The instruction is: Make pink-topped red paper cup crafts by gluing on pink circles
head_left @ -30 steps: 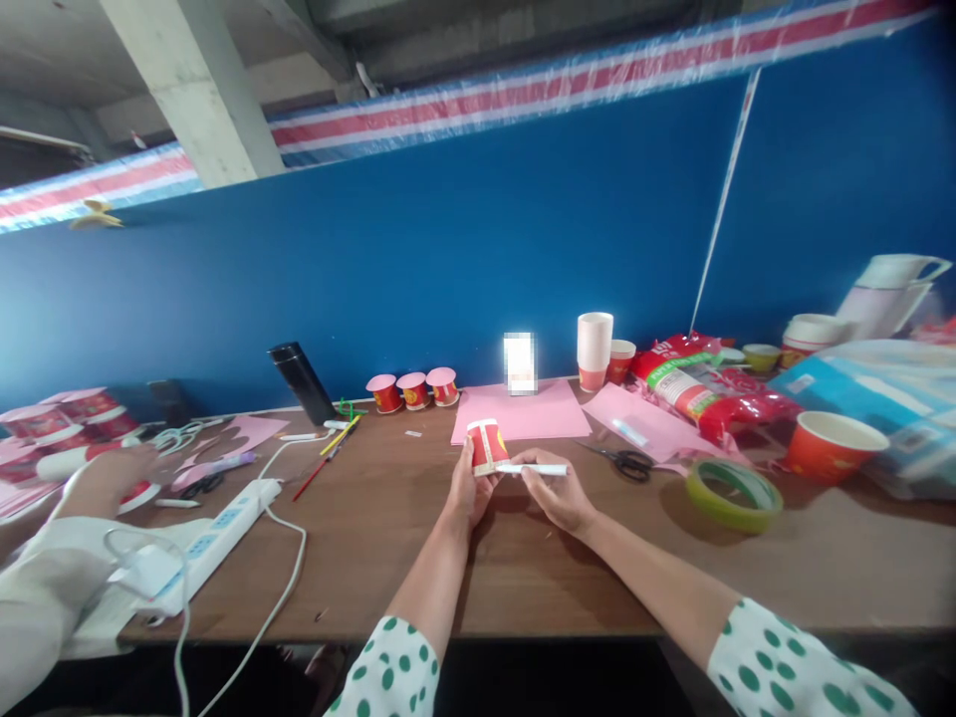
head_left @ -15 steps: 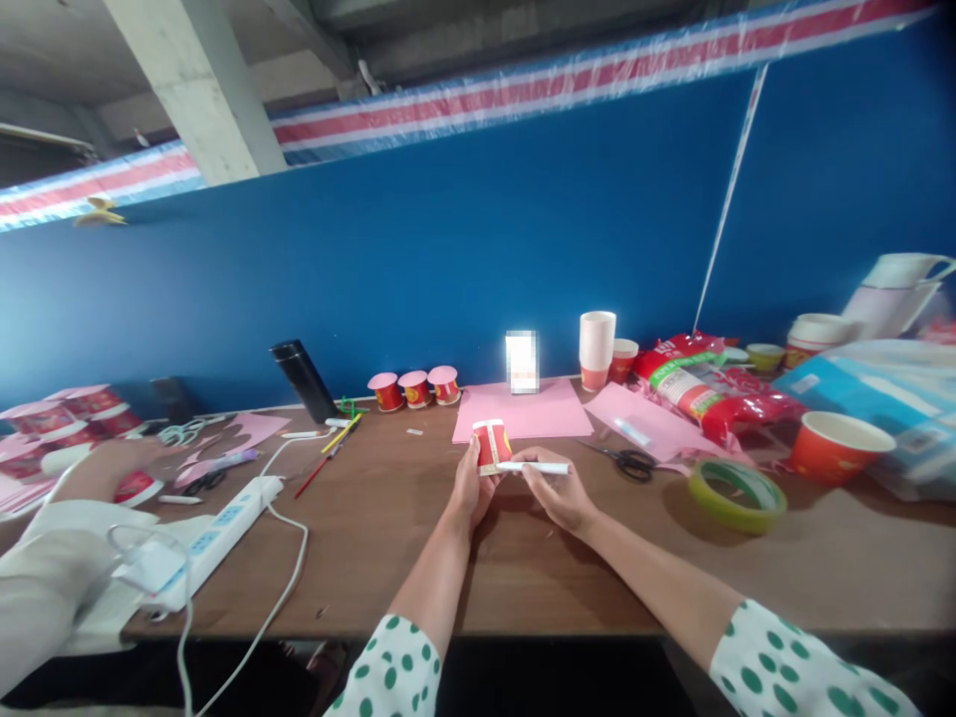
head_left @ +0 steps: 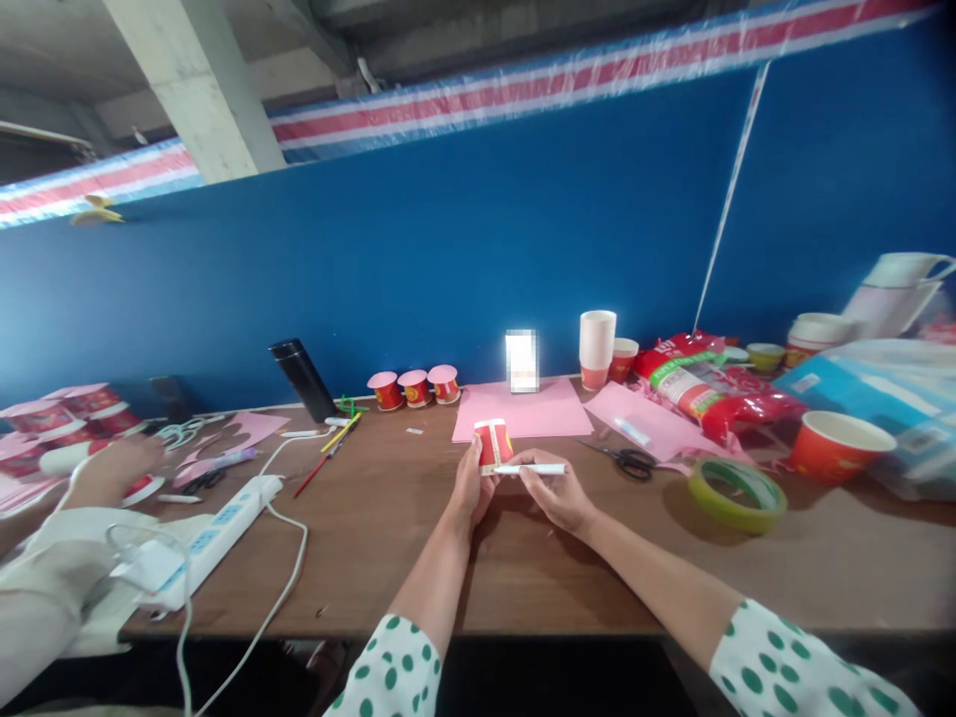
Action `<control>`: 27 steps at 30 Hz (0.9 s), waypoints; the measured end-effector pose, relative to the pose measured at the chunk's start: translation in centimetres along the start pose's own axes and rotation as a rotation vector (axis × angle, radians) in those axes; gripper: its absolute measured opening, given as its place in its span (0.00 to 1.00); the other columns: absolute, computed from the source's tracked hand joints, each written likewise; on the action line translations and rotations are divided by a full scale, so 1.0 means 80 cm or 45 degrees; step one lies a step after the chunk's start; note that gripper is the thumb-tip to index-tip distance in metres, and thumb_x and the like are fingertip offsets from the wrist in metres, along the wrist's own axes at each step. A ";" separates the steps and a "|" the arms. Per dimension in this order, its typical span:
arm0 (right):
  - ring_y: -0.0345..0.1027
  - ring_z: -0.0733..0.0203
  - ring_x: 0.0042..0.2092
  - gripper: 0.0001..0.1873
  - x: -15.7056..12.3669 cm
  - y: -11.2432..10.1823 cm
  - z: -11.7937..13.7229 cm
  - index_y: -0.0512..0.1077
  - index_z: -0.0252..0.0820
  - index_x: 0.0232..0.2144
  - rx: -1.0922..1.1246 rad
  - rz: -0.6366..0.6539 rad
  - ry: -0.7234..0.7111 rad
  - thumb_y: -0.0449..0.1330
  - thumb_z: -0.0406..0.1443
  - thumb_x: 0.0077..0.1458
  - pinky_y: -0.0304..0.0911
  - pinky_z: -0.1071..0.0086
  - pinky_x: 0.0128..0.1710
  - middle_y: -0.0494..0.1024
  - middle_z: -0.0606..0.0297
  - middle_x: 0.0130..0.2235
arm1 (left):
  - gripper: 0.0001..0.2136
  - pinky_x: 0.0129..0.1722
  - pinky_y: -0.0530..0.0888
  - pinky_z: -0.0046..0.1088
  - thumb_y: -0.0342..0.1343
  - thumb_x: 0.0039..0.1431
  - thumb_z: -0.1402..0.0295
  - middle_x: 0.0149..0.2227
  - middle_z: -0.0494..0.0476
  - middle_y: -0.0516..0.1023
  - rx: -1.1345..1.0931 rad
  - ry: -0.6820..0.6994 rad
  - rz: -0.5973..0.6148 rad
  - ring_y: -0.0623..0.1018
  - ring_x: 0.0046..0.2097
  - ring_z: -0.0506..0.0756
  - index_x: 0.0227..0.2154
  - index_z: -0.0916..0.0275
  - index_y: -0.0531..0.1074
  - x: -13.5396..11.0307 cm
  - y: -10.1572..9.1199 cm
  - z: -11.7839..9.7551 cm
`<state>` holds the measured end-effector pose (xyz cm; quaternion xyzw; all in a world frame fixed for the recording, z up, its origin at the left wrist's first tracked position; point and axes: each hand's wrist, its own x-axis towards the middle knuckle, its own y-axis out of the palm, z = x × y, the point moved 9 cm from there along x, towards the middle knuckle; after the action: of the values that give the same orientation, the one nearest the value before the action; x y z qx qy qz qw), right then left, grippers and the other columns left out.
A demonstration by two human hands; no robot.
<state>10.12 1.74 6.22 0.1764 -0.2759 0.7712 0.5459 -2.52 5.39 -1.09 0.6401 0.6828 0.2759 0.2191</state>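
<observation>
My left hand (head_left: 470, 480) is wrapped round a small red paper cup (head_left: 492, 445) with yellow and cream markings, held above the brown table. Between the fingers of my right hand (head_left: 557, 490) is a white pen (head_left: 539, 469). The pen lies almost level, and its left end is at the lower side of the cup; whether it touches cannot be made out. Behind the cup, pink paper sheets (head_left: 478, 410) lie on the table. Black-handled scissors (head_left: 633, 463) rest to the right of my right hand.
Three pink-topped red cups (head_left: 416, 389) stand by the blue partition. Right are a green tape roll (head_left: 736, 495), an orange paper cup (head_left: 840, 447) and a red packet (head_left: 717, 388). Left are a power strip (head_left: 224, 533), a black bottle (head_left: 303, 379) and a co-worker's hand (head_left: 123, 466).
The pen in my right hand has shifted slightly left and down along the cup. My left hand keeps its hold. The co-worker's hand at the left has moved a little.
</observation>
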 end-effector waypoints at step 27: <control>0.65 0.63 0.30 0.10 0.001 0.000 -0.003 0.72 0.38 0.31 -0.023 -0.006 0.005 0.52 0.37 0.56 0.60 0.72 0.30 0.73 0.64 0.28 | 0.16 0.43 0.70 0.32 0.56 0.50 0.54 0.37 0.59 0.77 0.062 0.034 -0.002 0.76 0.38 0.54 0.31 0.64 0.70 -0.003 0.005 -0.004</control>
<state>10.09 1.95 6.11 0.1706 -0.2811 0.7679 0.5498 -2.39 5.10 -0.60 0.6409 0.6927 0.2675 0.1944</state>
